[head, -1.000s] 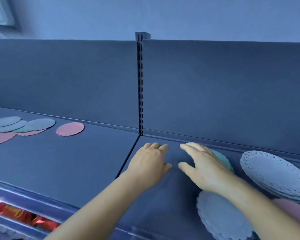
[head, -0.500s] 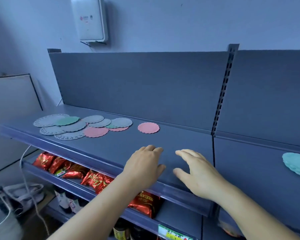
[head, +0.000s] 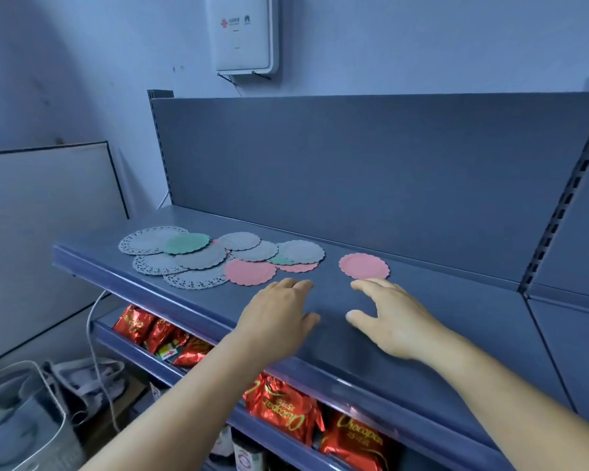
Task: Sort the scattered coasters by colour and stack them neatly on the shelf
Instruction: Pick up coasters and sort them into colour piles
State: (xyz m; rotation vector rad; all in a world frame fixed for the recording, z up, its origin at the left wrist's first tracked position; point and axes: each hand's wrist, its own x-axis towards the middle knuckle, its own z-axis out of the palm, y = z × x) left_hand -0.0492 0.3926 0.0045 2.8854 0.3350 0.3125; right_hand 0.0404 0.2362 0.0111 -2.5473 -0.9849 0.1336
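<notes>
On the dark blue shelf (head: 439, 321) a lone pink coaster (head: 364, 265) lies just beyond the fingertips of my right hand (head: 393, 317). Further left, several overlapping coasters are scattered: a green one (head: 187, 243) on a large white lace one (head: 143, 240), grey ones (head: 301, 251), another pink one (head: 250, 271). My left hand (head: 276, 317) hovers flat, its fingers close to that pink coaster. Both hands are spread with relaxed fingers and hold nothing.
A lower shelf holds red snack packets (head: 283, 407). A white box (head: 244, 32) hangs on the wall above the shelf's back panel. A slotted upright (head: 565, 195) divides the shelf bays at right. A bag and cable (head: 92, 334) lie on the floor at lower left.
My view and both hands have swung left, away from the sorted stacks in the right bay. The scattered coasters are now near my fingertips.
</notes>
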